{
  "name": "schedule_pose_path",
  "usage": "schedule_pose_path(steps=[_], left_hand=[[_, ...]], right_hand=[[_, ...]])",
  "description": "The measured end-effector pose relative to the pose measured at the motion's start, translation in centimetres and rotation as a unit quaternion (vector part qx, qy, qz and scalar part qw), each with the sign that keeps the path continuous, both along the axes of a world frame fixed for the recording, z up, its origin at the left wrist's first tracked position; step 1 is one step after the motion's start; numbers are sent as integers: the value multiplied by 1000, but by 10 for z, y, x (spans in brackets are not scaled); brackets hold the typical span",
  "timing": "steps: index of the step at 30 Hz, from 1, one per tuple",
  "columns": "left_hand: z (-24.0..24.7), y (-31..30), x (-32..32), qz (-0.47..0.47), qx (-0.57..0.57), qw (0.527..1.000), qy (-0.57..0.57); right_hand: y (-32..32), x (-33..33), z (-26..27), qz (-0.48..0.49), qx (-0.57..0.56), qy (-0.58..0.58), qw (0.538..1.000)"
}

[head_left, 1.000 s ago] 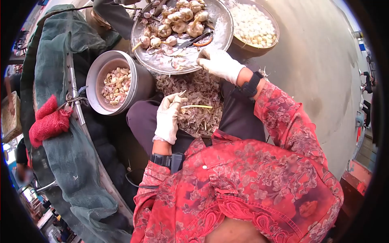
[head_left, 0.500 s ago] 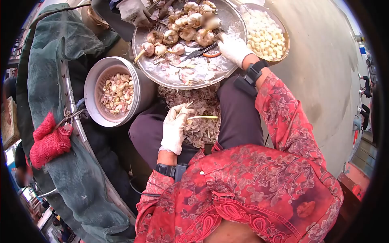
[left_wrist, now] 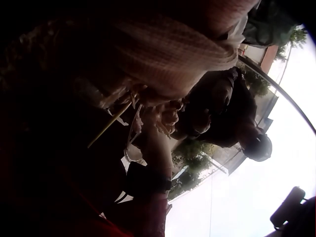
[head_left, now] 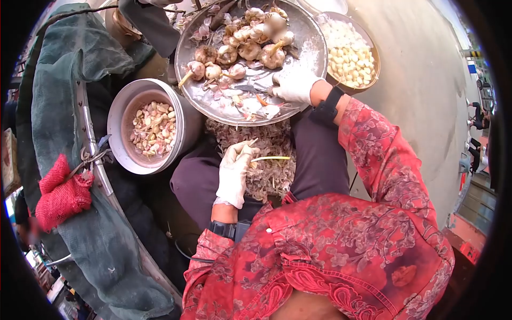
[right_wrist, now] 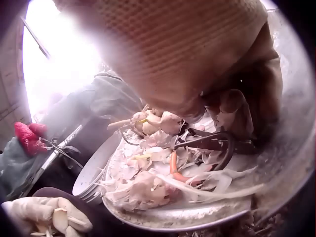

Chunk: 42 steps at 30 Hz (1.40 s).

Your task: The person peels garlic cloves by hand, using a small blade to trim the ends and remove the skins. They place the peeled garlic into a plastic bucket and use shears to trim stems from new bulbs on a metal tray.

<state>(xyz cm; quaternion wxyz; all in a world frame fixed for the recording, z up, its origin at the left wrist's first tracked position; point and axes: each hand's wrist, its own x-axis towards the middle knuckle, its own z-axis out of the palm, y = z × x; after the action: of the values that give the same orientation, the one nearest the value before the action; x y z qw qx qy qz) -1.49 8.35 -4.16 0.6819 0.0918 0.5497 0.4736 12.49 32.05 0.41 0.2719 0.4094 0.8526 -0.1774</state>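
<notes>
One white-gloved left hand (head_left: 233,173) pinches pale garlic pieces (right_wrist: 60,220); one white-gloved right hand (head_left: 297,86), grip unclear, is at a round silvery metal tray (head_left: 308,47), apparently keeping whitish-purple garlic bulbs (head_left: 249,51) within reach.

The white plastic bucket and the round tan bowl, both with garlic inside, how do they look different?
The white plastic bucket holds pinkish and yellowish cloves, but the round tan bowl holds paler, creamy ones. The bucket looks tall; the bowl looks shallower. The bucket is left of the silvery metal tray, the bowl right of it. Both have round rims.
</notes>
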Motion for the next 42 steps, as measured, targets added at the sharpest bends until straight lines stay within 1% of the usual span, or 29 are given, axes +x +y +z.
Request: schedule_pose_path(steps=[3, 4, 7, 9, 10, 13, 15, 16, 17, 18, 19, 20, 21, 22, 23, 25, 26, 27, 29, 30, 32, 33, 35, 36, 37, 39, 40, 41, 42], left_hand=[[-4, 1, 2, 2, 11, 1000, -4], [-2, 1, 2, 5, 16, 1000, -15], [7, 3, 2, 19, 12, 999, -28], [6, 2, 2, 20, 15, 999, -26], [5, 1, 1, 16, 16, 999, -34], [9, 3, -2, 17, 15, 999, -50], [13, 5, 1, 45, 19, 997, -61], [12, 5, 1, 50, 33, 997, -53], [14, 3, -4, 39, 36, 997, -57], [10, 2, -4, 43, 28, 997, -60], [12, 0, -5, 39, 35, 997, -52], [9, -3, -5, 37, 50, 997, -42], [8, -5, -4, 31, 61, 998, -8], [12, -5, -3, 39, 84, 996, 13], [22, -9, -5, 31, 87, 996, 1], [18, -13, -1, 33, 104, 994, 17], [19, -15, -1, 30, 115, 992, 49], [28, -16, -2, 15, 99, 993, 64], [25, -22, 2, 10, 123, 988, 91], [23, -27, 0, 12, 146, 987, 74], [22, -33, 1, 1, 154, 985, 76], [23, -35, 1, -6, 166, 984, 70], [25, -39, 2, -13, 169, 982, 84], [27, -42, 2, -17, 179, 980, 82], [31, -43, 3, -21, 190, 978, 79], [34, -47, 8, -19, 175, 979, 101], [30, -49, 8, -27, 191, 973, 125], [27, -51, 8, -34, 208, 966, 149], [27, -53, 8, -34, 210, 965, 151]], right_hand=[[5, 2, -17, -24, 59, 33, 997], [7, 1, -16, -52, 20, 41, 998], [5, -11, -5, -44, -13, 34, 998], [-3, -15, -9, -15, -3, 38, 999], [-8, -18, -14, -14, 20, 48, 999], [-15, -19, -16, -28, 26, 59, 998], [-13, -13, -17, -43, 31, 125, 991], [-15, -20, 2, -99, 18, 124, 987], [-11, -19, 3, -137, -1, 125, 983], [-10, -4, -24, -144, 78, 214, 963], [-7, -7, -9, -177, 46, 196, 964], [-11, -4, -6, -183, 66, 247, 949], [-15, 1, -8, -193, 54, 300, 933], [-21, 5, -2, -192, 45, 313, 929], [-30, 11, -3, -184, 42, 364, 912], [-52, 16, 4, -150, 29, 319, 935], [-70, 19, 14, -166, -13, 329, 930], [-84, 20, 16, -98, 20, 357, 929], [-116, 22, 28, -185, -138, 322, 918], [-123, 22, 29, -100, -137, 367, 915], [-141, 31, 36, -167, -223, 309, 909], [-145, 29, 42, -251, -306, 282, 874], [-154, 32, 40, -256, -351, 287, 854], [-158, 37, 36, -260, -363, 324, 834], [-162, 39, 35, -259, -363, 326, 834], [-168, 42, 34, -284, -420, 347, 789], [-169, 45, 35, -304, -445, 346, 768], [-170, 46, 39, -303, -444, 347, 768], [-170, 47, 44, -288, -446, 314, 787]])
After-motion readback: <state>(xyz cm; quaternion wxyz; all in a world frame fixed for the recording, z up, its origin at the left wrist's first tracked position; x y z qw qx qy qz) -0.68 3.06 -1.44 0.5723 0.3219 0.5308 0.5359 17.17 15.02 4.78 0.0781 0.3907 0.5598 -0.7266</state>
